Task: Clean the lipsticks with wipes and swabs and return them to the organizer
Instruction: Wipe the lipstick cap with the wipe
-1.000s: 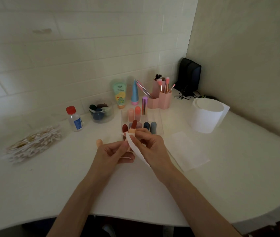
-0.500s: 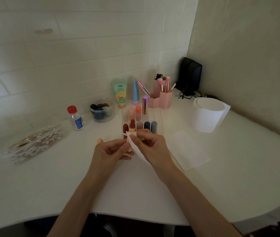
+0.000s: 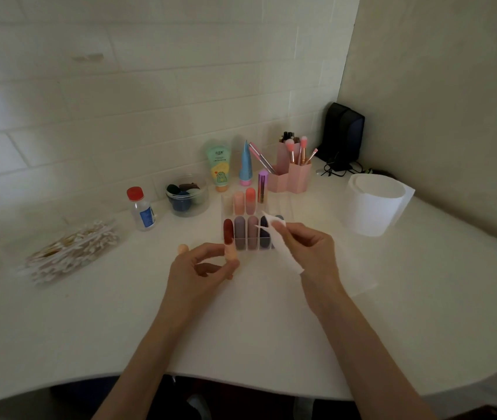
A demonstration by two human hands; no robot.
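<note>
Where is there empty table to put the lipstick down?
Bare table lies in front of the swabs, left of the left hand, and near the edge right of the right hand, below the roll. Crowded: round the organizer and along the back wall.
</note>
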